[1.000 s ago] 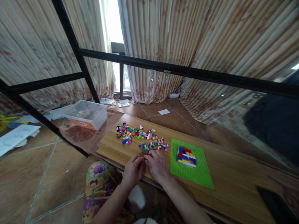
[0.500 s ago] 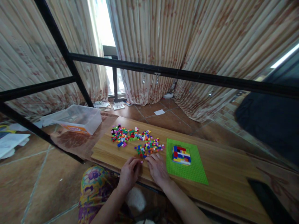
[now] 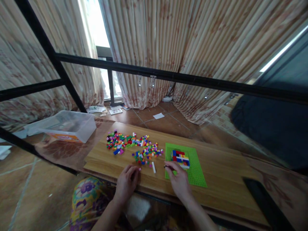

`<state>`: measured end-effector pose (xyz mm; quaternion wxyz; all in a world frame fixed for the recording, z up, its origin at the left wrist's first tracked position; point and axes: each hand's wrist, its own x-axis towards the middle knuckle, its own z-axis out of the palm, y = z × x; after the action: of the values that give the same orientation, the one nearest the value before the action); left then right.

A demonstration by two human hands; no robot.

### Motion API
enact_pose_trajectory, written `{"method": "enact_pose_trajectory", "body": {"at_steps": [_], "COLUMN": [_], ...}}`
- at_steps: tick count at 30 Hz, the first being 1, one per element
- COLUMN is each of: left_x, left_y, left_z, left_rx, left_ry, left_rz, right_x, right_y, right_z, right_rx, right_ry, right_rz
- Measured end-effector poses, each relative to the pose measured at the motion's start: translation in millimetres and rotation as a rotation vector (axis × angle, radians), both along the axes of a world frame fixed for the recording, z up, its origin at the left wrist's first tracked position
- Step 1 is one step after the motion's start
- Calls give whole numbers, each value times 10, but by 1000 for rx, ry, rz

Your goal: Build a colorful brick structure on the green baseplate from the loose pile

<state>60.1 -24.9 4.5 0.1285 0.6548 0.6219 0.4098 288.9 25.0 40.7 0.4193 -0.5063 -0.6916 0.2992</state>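
Note:
My left hand rests near the front edge of the wooden board, its fingers pinched on a small pink brick. My right hand is over the left edge of the green baseplate, thumb and forefinger closed on a small dark brick. Behind that hand, a low block of joined bricks in red, blue, white and yellow sits on the baseplate, its near side partly covered by my fingers. Between my hands lies a long white brick. A spread of loose coloured bricks lies beyond it.
The wooden board carries all the bricks. A clear plastic bin with an orange label stands at the left. A black metal rail crosses above the far side. A dark flat object lies at the board's right end.
My right hand has moved right, from the loose bricks to the baseplate, now with a dark brick in its fingers. The long white brick has come into sight. My left hand keeps its pink brick.

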Motion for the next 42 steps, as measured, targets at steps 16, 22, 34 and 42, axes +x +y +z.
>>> {"method": "enact_pose_trajectory", "body": {"at_steps": [16, 22, 34, 42], "left_x": [-28, -20, -22, -6], "left_y": [4, 5, 2, -1], "left_z": [-18, -4, -24, -5], "left_rx": [27, 28, 16, 25], "left_ry": [27, 24, 17, 17], "left_rz": [4, 5, 5, 13], "right_x": [891, 882, 893, 790], "right_y": [394, 402, 349, 220], "right_z": [-146, -220, -250, -251], "right_rx": [274, 320, 542, 582], "right_ry": [-389, -436, -597, -742], "right_rz": [-145, -106, -104, -157]}}
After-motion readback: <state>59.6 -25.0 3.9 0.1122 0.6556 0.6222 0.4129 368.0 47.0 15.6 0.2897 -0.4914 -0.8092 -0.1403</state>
